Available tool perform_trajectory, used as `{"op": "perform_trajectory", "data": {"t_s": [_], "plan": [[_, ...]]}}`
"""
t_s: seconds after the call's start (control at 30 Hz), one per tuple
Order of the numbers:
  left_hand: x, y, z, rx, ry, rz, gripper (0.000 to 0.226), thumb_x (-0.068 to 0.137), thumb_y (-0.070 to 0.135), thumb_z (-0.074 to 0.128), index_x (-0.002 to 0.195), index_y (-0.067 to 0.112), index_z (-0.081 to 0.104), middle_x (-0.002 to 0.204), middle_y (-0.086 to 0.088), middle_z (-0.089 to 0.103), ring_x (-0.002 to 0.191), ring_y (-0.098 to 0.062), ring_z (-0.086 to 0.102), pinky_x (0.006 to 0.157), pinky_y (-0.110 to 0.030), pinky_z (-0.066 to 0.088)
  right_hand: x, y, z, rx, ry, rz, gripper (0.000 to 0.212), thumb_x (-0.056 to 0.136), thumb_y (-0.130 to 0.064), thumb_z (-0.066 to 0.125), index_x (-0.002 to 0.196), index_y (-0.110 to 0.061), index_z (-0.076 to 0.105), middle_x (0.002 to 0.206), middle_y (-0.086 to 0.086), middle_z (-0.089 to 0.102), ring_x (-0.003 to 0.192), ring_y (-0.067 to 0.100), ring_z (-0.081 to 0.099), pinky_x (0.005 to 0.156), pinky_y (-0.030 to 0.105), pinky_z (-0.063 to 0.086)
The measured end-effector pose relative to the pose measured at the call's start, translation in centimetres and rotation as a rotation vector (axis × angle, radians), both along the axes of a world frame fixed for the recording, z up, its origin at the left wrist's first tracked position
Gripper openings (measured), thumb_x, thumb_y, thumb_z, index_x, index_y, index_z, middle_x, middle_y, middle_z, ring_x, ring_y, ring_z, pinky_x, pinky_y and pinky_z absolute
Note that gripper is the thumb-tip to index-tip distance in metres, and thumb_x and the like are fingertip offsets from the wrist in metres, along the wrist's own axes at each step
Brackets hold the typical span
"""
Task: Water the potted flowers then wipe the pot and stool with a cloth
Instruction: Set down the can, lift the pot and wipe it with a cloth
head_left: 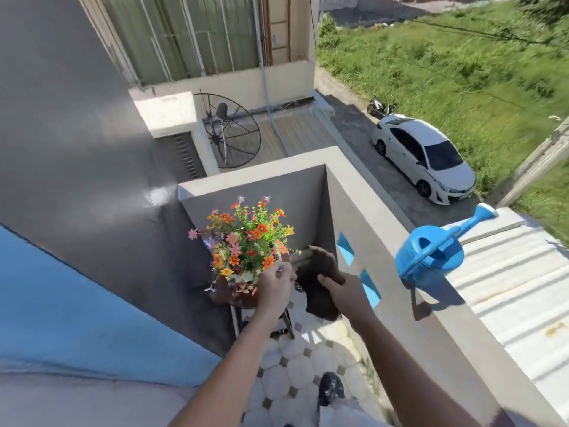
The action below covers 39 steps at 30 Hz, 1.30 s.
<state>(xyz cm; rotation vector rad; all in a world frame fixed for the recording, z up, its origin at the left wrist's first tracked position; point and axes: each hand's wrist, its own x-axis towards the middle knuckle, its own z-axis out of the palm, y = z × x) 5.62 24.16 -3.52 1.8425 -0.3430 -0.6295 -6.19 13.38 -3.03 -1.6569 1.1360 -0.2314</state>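
- Right hand [335,283] grips a dark brown cloth [317,282], fingers curled over its upper edge; the cloth hangs down in a loose fold below the fist.
- Left hand [272,286] is loosely closed, thumb and fingers drawn together just beside the cloth's left edge. We cannot tell whether it pinches the fabric or only touches it.
- Both hands sit right of the flowers and in front of them, over the pot's near right side.
- The flowers [246,241] are a dense bunch of orange, pink, yellow and purple blooms with green leaves, standing upright.
- We see the pot [228,295] only as a reddish-brown curve under the foliage, mostly hidden by the left hand.
- The pot stands on a stool [288,323]; only dark legs and a bit of frame show below the forearm.
- Stool stands in the corner of a balcony, on a pale tiled floor [295,368] with small dark diamond insets.
- A blue watering can [431,254] stands on top of the grey parapet wall [369,211], to the right, spout pointing away toward the street. Well apart from the hands.
- Two blue openings show in the parapet's inner face.
- A dark shoe [331,391] shows on the tiles near the bottom.
- Beyond the wall: a white car [425,157] parked on a paved lane, grass behind it, a black satellite dish [231,134] on a lower roof.
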Motion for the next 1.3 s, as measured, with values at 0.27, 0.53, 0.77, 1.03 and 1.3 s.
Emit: {"op": "perform_trajectory", "data": {"t_s": [0.27,0.53,0.77,1.03,1.3], "plan": [[2.9,-6.4,-5.8,0.119,0.354,0.202,0.031,0.097,0.01,0.034,0.119,0.013,0.055,0.095,-0.011,0.072,0.047,-0.012,0.033,0.043,-0.025,0.027,1.8,-3.8,-2.5,0.367,-0.06,-0.216,0.017,0.085,-0.03,0.071,0.09,-0.015,0.066,0.09,0.008,0.069,0.081,0.018,0.066,0.069,0.028,0.055],[7.8,-9.7,-11.3,0.126,0.706,0.528,0.026,0.098,0.028,0.041,0.1,0.01,0.059,0.07,-0.003,0.055,0.045,-0.012,0.034,0.041,-0.023,0.026,6.7,-8.2,-5.8,0.306,0.031,-0.095,0.016,0.088,-0.032,0.068,0.093,-0.018,0.073,0.079,-0.006,0.071,0.073,0.011,0.064,0.06,0.023,0.046],[9.1,-10.0,-13.3,0.122,0.747,0.619,0.04,0.103,0.034,0.037,0.075,0.014,0.057,0.064,0.001,0.038,0.053,-0.013,0.028,0.05,-0.026,0.024,11.4,-10.3,-7.5,0.318,0.045,-0.014,0.019,0.089,-0.028,0.067,0.106,-0.021,0.069,0.092,-0.01,0.071,0.084,0.0,0.064,0.065,0.02,0.047],[10.0,-10.1,-13.9,0.08,0.809,0.629,0.037,0.105,0.019,0.034,0.077,0.021,0.058,0.057,0.003,0.031,0.044,-0.01,0.022,0.046,-0.022,0.017,12.7,-11.8,-9.3,0.363,0.069,-0.034,0.042,0.076,-0.046,0.07,0.114,-0.027,0.069,0.103,-0.009,0.074,0.099,0.014,0.069,0.095,0.044,0.054],[11.3,-6.5,-9.4,-0.053,0.716,0.69,0.03,0.101,0.012,0.039,0.072,0.012,0.048,0.06,-0.008,0.043,0.027,-0.004,0.027,0.032,-0.016,0.018,11.9,-10.1,-8.0,0.374,-0.05,-0.139,0.024,0.084,-0.04,0.07,0.105,-0.029,0.067,0.103,-0.015,0.069,0.103,0.011,0.062,0.094,0.032,0.046]]}}
